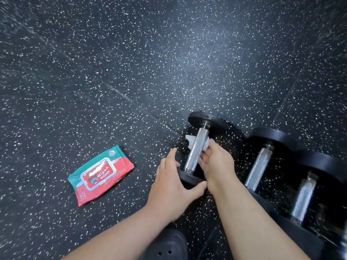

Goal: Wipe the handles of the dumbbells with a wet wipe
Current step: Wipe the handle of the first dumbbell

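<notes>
Behind knurled handle point(197, 149), crumpled white wipe point(189, 141)

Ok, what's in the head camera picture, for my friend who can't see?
A person's right hand wraps a wet wipe round a dumbbell handle while the left hand holds its near end. Two more dumbbells lie to the right, a red-and-green wipes pack to the left, on speckled floor.

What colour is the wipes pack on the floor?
The wipes pack is red and green with a white-rimmed lid, head view.
</notes>
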The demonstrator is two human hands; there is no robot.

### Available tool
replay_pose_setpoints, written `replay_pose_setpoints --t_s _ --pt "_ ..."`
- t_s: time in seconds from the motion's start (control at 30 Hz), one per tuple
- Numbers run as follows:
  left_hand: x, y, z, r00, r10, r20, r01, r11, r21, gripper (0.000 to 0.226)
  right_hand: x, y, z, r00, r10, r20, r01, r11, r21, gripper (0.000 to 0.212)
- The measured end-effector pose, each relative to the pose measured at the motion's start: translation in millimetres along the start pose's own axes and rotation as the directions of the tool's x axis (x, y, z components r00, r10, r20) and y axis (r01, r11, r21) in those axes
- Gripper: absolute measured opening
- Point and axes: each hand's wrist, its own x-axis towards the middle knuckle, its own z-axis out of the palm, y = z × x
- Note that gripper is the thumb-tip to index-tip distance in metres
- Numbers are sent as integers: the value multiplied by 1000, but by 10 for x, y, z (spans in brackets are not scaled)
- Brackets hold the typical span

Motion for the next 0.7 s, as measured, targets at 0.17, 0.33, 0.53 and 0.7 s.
replay_pose_setpoints --t_s 0.17,0.33,0.53,0.7 --pt "2 -12 18 1000 -1 -3 1 1000 -4 123 28 18 -4 1000 13 15 -13 999 -48 24" --pt "5 -14 19 1000 3 -11 -3 1000 -1 124 78 -33 -53 982 124 145 -125 992 -6 33" --pt "6 -16 19 1000 1 -10 -1 1000 6 124 51 -5 -7 994 81 76 -78 996 -33 24" --pt "11 -16 26 1000 4 -9 -4 1000 1 122 80 -26 -55 974 154 166 -162 986 37 33"
